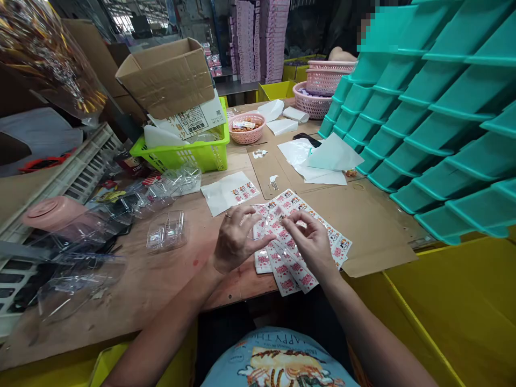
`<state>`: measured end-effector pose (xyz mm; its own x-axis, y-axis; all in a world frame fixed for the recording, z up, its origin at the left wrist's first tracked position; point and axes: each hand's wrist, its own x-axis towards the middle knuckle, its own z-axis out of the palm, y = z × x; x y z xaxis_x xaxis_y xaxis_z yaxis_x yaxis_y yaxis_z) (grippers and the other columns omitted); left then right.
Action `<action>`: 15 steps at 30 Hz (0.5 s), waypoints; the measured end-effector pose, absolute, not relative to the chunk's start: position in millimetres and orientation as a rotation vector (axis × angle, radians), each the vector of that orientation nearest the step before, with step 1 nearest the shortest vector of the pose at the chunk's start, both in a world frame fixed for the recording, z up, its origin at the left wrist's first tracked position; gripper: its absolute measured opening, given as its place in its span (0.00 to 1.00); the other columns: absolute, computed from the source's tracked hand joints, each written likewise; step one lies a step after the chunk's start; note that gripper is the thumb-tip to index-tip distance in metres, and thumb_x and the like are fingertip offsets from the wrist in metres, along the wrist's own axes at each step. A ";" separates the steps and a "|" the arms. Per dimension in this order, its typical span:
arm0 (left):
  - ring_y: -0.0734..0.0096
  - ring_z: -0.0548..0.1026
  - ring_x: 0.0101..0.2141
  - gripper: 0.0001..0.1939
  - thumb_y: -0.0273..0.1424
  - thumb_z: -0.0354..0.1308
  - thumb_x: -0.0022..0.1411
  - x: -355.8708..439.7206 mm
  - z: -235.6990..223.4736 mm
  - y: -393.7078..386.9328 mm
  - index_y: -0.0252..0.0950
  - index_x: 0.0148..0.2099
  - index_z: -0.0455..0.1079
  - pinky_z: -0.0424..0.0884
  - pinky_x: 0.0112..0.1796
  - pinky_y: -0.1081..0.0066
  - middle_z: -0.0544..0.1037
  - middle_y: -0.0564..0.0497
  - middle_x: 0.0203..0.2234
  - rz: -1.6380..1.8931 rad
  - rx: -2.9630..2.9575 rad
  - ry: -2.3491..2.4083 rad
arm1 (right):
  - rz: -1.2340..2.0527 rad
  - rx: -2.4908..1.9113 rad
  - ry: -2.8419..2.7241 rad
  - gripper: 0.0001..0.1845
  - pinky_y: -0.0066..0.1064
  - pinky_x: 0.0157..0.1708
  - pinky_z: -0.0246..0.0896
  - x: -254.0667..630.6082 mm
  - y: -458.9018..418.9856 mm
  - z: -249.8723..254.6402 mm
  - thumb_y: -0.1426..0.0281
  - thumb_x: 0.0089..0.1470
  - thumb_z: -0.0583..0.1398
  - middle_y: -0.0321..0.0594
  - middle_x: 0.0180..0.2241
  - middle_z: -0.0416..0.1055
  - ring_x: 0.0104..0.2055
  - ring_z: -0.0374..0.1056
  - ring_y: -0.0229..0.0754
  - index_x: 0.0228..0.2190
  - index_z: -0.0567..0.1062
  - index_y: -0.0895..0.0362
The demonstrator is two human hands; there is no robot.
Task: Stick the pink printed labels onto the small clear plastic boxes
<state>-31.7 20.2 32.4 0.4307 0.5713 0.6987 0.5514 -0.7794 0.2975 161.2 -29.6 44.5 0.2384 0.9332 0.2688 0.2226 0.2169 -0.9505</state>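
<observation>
My left hand [237, 239], a ring on one finger, has its thumb and curved fingers around a clear plastic box [261, 221]; its outline is faint against the printed paper beneath. Facing it, my right hand [309, 239] has thumb and forefinger pinched on a small, blurred pinkish sticker [278, 213] close to the plastic. Both hands are above fanned-out sticker sheets [296, 269] with pink prints and small cartoon figures. A partly used sticker sheet [226, 194] lies beyond my left hand. To the left, another clear plastic box [166, 231] rests on the wooden table [161, 285].
Green trays [435, 156] are stacked at the right. Cardboard [379, 236] covers part of the tabletop, with loose white papers [330, 158] on it. A lime basket [189, 156] and a pink basket [246, 134] stand behind. Clear packaging [80, 279] is heaped left.
</observation>
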 end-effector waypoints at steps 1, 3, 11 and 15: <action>0.57 0.71 0.45 0.18 0.41 0.65 0.56 -33.4 33.7 21.6 0.37 0.46 0.73 0.69 0.48 0.57 0.74 0.42 0.42 1.297 2.567 1.037 | 0.662 -1.300 -1.283 0.12 0.32 0.33 0.59 168.4 -30.4 43.4 0.62 0.59 0.61 0.37 0.29 0.67 0.35 0.63 0.42 0.26 0.70 0.54; 0.60 0.72 0.41 0.16 0.42 0.64 0.57 -30.1 34.8 26.2 0.36 0.42 0.74 0.70 0.45 0.61 0.75 0.43 0.38 1.203 2.447 1.030 | 0.541 -1.334 -1.386 0.11 0.34 0.36 0.58 181.1 -31.5 44.9 0.64 0.61 0.58 0.37 0.30 0.67 0.36 0.63 0.43 0.28 0.70 0.53; 0.66 0.73 0.25 0.17 0.40 0.68 0.51 8.6 27.8 63.6 0.36 0.21 0.69 0.71 0.38 0.64 0.72 0.50 0.17 0.887 1.719 1.124 | 0.277 -1.283 -1.896 0.06 0.38 0.36 0.57 198.3 -38.1 65.7 0.69 0.64 0.55 0.41 0.32 0.68 0.34 0.62 0.44 0.34 0.70 0.53; 0.65 0.79 0.29 0.16 0.41 0.60 0.60 -6.4 29.5 49.7 0.33 0.40 0.76 0.75 0.36 0.64 0.81 0.43 0.30 0.880 1.293 0.925 | 0.775 -1.185 -1.531 0.08 0.33 0.29 0.62 197.7 -48.8 61.1 0.66 0.65 0.56 0.37 0.28 0.68 0.28 0.65 0.39 0.33 0.70 0.53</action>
<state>-6.4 49.7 29.5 0.3861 0.9202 -0.0651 -0.0191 0.0785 0.9967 197.7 -48.8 61.1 -0.0103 0.9461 0.3238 0.2991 0.3119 -0.9018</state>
